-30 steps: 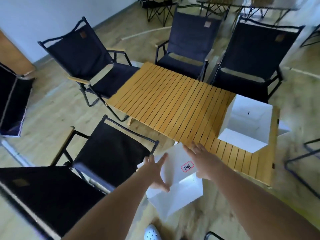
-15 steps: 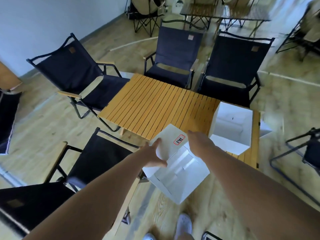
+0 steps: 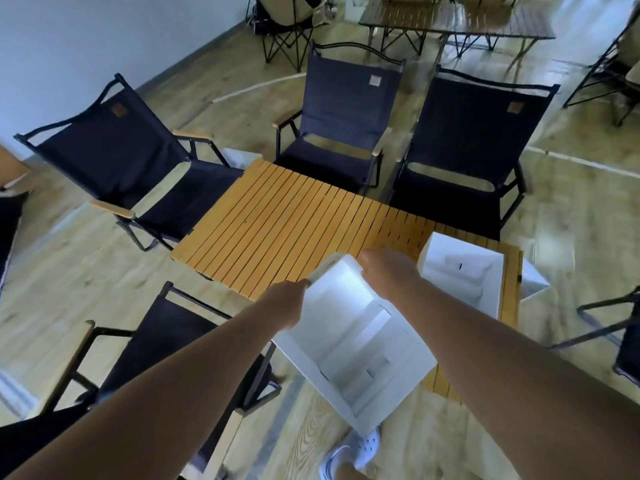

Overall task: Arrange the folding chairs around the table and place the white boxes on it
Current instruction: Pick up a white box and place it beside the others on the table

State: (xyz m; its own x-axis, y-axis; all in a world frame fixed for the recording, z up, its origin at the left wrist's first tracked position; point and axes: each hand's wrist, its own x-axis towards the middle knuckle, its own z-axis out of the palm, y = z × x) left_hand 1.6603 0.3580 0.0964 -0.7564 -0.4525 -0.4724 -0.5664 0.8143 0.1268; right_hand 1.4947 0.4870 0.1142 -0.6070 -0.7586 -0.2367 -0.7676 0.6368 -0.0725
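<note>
- Folding chair at near left, dark fabric, back toward the camera, just beside the near-left corner of the bench; partly hidden by the left forearm.
- Second folding chair at the left end of the bench, wooden armrests, seat facing the slats; white object on the floor just behind its far armrest, too hidden to identify.
- Slatted wooden bench in the middle, light orange-yellow, left half bare.
- Left hand on the left rim of the open white box; fingers curled over the wall edge, gripping it.
- Held white box tilted, opening toward the camera, inner dividers visible; far edge over the near edge of the bench, lower part hanging above the floor; cannot tell whether it touches the slats.
- Third folding chair at the far side of the bench, facing it.
- Right hand clamped on the far right corner of the same box; fingers wrapped over the rim, tips hidden.
- White shoe on the wooden floor below the box.
- Second white box resting open on the right end of the bench, near the right hand.
- Fourth folding chair at far right, just beside the third.
- Dark slatted table and more chairs well apart, at the top.
</note>
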